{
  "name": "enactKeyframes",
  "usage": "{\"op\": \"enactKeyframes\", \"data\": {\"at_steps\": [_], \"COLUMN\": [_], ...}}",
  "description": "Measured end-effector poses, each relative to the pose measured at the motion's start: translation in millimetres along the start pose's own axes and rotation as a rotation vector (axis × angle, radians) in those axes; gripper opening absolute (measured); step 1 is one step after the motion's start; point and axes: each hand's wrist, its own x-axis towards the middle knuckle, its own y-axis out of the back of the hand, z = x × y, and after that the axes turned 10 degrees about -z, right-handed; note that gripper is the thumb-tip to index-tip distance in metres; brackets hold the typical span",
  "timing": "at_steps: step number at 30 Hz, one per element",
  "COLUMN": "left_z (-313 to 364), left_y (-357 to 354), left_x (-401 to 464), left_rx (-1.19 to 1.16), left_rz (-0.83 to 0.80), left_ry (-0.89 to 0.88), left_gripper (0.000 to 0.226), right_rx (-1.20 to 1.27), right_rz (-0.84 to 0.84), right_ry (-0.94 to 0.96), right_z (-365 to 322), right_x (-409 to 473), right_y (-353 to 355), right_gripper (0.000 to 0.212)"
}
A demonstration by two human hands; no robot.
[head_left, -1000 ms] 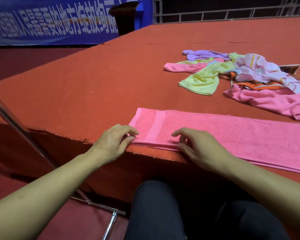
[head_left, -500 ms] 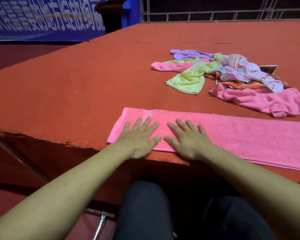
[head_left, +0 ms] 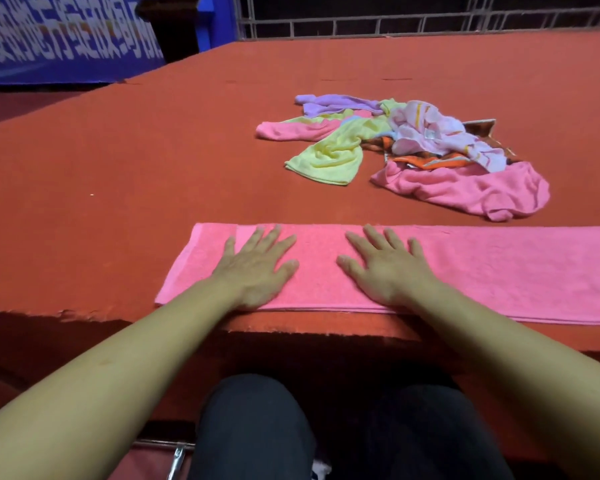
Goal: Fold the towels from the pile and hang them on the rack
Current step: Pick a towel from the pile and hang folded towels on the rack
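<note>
A long pink towel [head_left: 482,271], folded lengthwise, lies flat along the near edge of the red-carpeted platform [head_left: 118,188] and runs out of view to the right. My left hand [head_left: 257,268] presses flat on its left part, fingers straight and spread. My right hand [head_left: 385,268] lies flat beside it, a little to the right, fingers also spread. Farther back to the right sits the pile of towels [head_left: 413,147]: purple, pink, yellow, a pale striped one and an orange patterned one, all crumpled. Only a metal bar [head_left: 174,455] shows at the bottom; I cannot tell whether it belongs to the rack.
A blue banner with white characters [head_left: 66,39] hangs at the back left beside a dark stand [head_left: 174,26]. A metal railing [head_left: 430,26] runs along the far edge. My dark-trousered knees [head_left: 257,427] are below the platform edge.
Both hands went from curled at the towel's left end to lying flat on it, then slid slightly apart. The view shifted so the towel and pile sit more to the left.
</note>
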Motion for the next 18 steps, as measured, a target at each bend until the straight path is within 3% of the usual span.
{"op": "enactKeyframes", "data": {"at_steps": [9, 13, 18], "left_z": [-10.4, -48.9, -80.8], "left_y": [10.9, 15.4, 2.6], "left_x": [-6.3, -9.6, -12.8], "left_rx": [-0.113, -0.076, -0.084], "left_rz": [0.031, 0.052, 0.003], "left_ry": [-0.021, 0.050, 0.098], "left_gripper": [0.058, 0.061, 0.062], "right_rx": [-0.004, 0.009, -0.035], "right_rz": [0.012, 0.059, -0.008], "right_ry": [0.042, 0.184, 0.320], "right_z": [-10.2, -53.8, -109.6], "right_x": [1.3, 9.3, 20.3], "right_y": [10.3, 19.1, -1.1], "right_gripper": [0.073, 0.071, 0.069]}}
